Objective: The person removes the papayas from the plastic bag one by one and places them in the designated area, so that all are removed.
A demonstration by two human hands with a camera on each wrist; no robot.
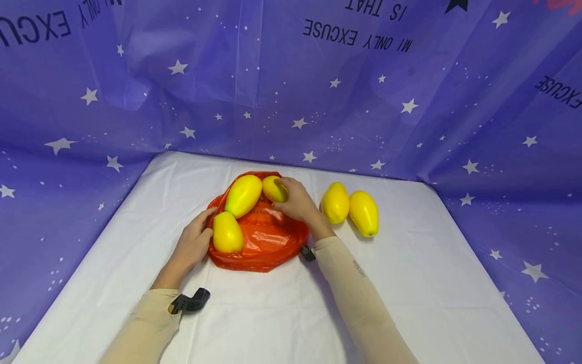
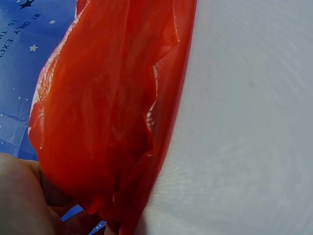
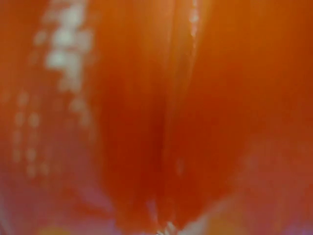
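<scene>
A red plastic bag [image 1: 268, 237] lies with its mouth open on the white table, two yellow mangoes [image 1: 244, 194] [image 1: 227, 233] along its left side. At the bag's far edge my right hand [image 1: 295, 199] grips a third mango [image 1: 271, 188], thumb and fingers curled about its right side. My left hand [image 1: 193, 240] pinches the bag's left rim, close beside the nearest mango. In the left wrist view, the fingers [image 2: 22, 196] hold gathered red plastic. Blurred red plastic [image 3: 161, 122] fills the right wrist view, so that hand is hidden there.
Two more mangoes [image 1: 335, 203] [image 1: 364, 213] lie side by side on the table, right of the bag. The white tablecloth [image 1: 436, 283] reaches back to a purple curtain [image 1: 291, 91] with stars. Each wrist wears a black camera strap [image 1: 190, 302].
</scene>
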